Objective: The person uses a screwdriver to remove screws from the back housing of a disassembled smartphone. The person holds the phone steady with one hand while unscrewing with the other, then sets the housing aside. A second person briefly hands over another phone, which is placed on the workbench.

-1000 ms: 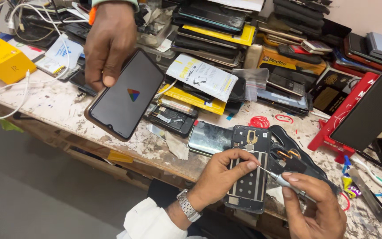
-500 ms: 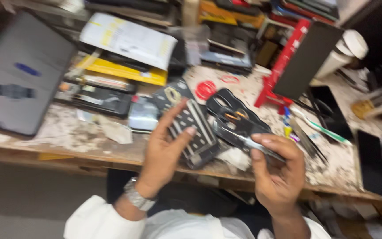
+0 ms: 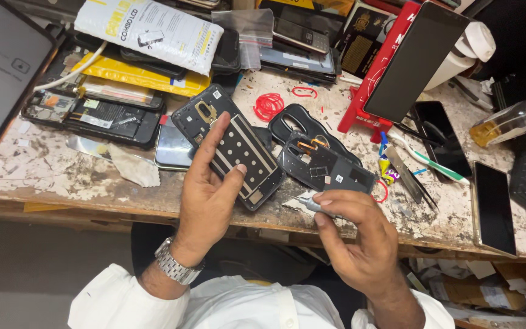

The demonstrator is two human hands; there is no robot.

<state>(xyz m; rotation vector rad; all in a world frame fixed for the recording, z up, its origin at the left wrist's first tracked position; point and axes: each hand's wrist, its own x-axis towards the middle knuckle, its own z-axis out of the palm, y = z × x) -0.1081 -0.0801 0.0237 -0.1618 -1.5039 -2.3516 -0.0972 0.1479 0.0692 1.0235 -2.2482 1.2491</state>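
Fingers [image 3: 234,173] grip phone frame [image 3: 238,152] over scuffed, cluttered workbench [image 3: 56,176]; screwdriver [image 3: 312,204] alongside.

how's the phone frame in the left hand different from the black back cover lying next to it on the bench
The phone frame is held tilted off the bench in the left hand; the back cover lies flat on the worn workbench, untouched. The frame shows pale strips in rows; the cover shows copper-coloured loops and small labels. Both are black, phone-sized and stripped open.

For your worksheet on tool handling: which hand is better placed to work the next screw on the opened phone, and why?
Probably the right hand: it pinches the small screwdriver, whose tip points toward the opened phone. The left hand is occupied gripping that phone above the workbench.
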